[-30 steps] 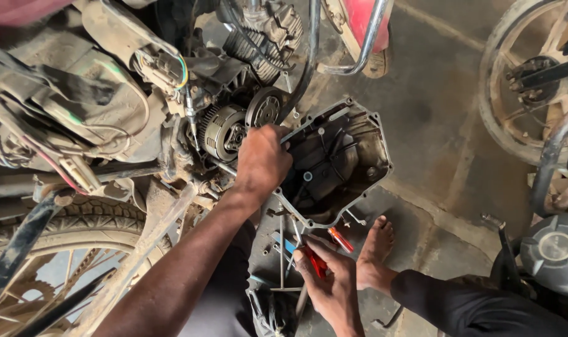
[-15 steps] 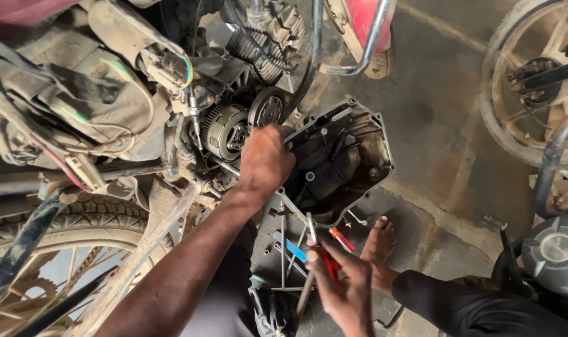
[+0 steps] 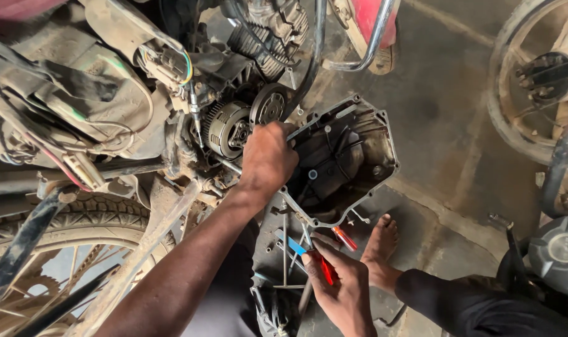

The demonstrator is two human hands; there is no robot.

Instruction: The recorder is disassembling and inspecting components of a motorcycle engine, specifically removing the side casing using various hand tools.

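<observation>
Left hand (image 3: pixel 268 159) clenched on edge of engine cover (image 3: pixel 346 162), may slip, drop on bare foot (image 3: pixel 380 249); right hand (image 3: pixel 340 290) grasping red-handled screwdriver (image 3: pixel 327 271)

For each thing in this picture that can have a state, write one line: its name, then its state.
Engine side cover: off, tilted, inner face showing.
Clutch assembly: exposed.
Left hand: gripping the cover's edge.
Right hand: closed on a red-handled tool.
Orange-handled screwdriver: lying unheld.
Rear tyre: mounted, dusty.

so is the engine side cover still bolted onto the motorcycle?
No. The engine side cover is off and lies open, inner side up, beside the exposed clutch, with the left hand at its edge.
</observation>
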